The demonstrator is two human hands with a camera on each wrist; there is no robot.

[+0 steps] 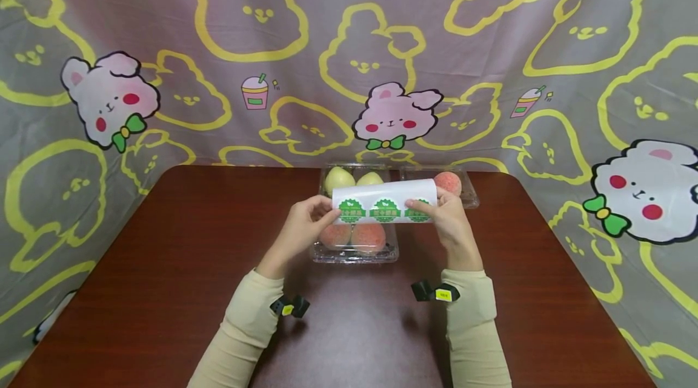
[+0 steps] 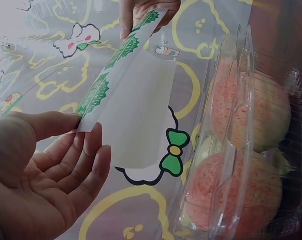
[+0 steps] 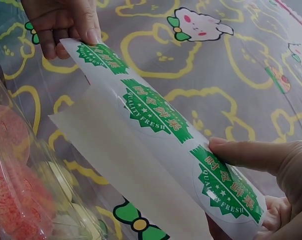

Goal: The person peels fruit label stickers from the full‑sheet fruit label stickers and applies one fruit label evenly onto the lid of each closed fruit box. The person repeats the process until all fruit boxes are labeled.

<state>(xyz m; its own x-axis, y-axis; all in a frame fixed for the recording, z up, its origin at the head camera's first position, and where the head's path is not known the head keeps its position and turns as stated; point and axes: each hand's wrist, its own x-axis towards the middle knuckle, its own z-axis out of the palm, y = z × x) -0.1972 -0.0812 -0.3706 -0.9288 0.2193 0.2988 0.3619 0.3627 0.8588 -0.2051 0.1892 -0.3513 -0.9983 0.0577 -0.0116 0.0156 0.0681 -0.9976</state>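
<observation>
Both hands hold a curved white sheet of green round stickers (image 1: 385,211) up over a clear plastic box. My left hand (image 1: 300,224) pinches the sheet's left end between thumb and fingers. At the other end my right hand (image 1: 455,224) grips it, thumb on top near the third sticker (image 3: 225,187). The stickers read "QUALITY FRESH", and the sheet's plain backing (image 2: 141,110) curls away below. Under it, the clear box (image 1: 354,258) contains red peaches (image 1: 368,237) in front and yellow-green fruit (image 1: 339,180) behind; the sheet hides its middle in the head view.
A second clear container (image 1: 471,201) stands to the right at the back, with a peach (image 1: 448,184) inside. The brown table (image 1: 163,267) ends at a patterned curtain (image 1: 305,73) behind and on both sides.
</observation>
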